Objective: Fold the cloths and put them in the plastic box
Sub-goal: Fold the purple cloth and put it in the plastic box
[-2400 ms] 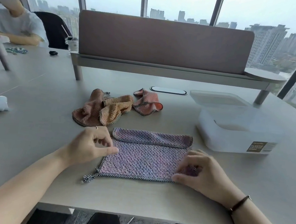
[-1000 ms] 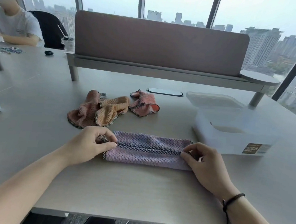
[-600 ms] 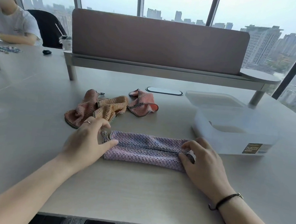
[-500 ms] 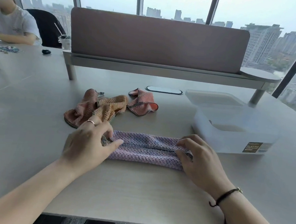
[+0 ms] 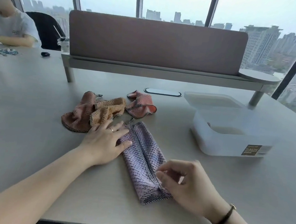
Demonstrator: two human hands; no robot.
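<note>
Now, left hand [image 5: 104, 142] flat on folded purple cloth [image 5: 142, 158], right hand [image 5: 189, 186] grip pinching its near end.

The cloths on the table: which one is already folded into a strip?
The purple cloth, lying flat between both hands as a long strip. The brown, orange and pink cloths behind it lie crumpled.
</note>
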